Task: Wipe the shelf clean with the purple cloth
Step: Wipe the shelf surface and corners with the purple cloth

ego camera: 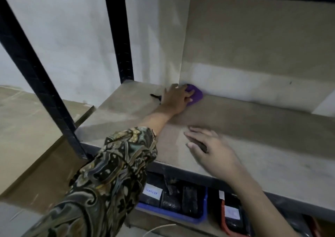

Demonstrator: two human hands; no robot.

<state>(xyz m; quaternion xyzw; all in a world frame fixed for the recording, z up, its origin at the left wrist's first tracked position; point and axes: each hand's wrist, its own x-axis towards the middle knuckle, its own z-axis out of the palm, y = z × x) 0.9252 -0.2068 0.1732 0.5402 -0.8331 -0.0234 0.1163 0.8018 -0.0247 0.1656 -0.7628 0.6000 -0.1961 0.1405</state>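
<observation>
The shelf (253, 128) is a dusty beige board in a black metal frame. My left hand (176, 98) reaches to the board's back edge and presses the purple cloth (196, 95) down against the wall corner, fingers curled over it. Most of the cloth is hidden under the fingers. My right hand (212, 149) rests flat on the board near its front edge, fingers straight and spread, holding nothing.
Black uprights (119, 33) (36, 70) stand to the left. A small dark mark or object (155, 97) lies on the board left of my left hand. Below the shelf sit a blue bin (192, 218) and a red bin (224, 224) with dark packages.
</observation>
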